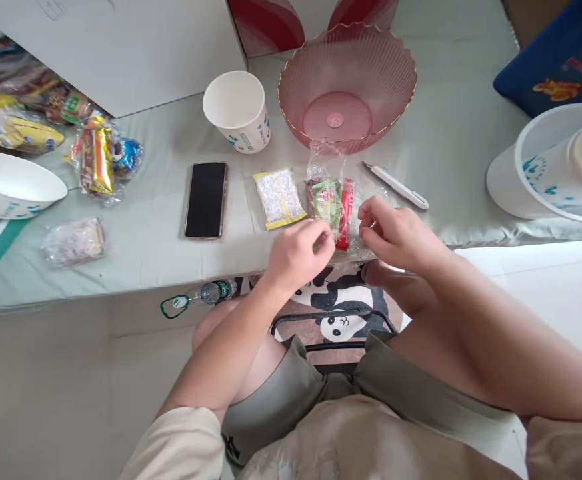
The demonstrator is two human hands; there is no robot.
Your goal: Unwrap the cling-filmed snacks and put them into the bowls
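A clear plastic bag lies near the front edge of the covered table, with a green packet and a red packet in it. My left hand is closed at the bag's lower left, thumb and fingers pinched at its film. On the other side my right hand is also closed, its curled fingertips at the film along the bag's right edge. The exact grip points are partly hidden. Left of the bag lies a clear-and-yellow wrapped packet. A white utility knife rests just beyond my right hand.
Behind stand a pink ribbed bowl and a white paper tub. A black phone lies to the left, past it bagged snacks and a wrapped packet. Stacked tubs and a blue box are at right.
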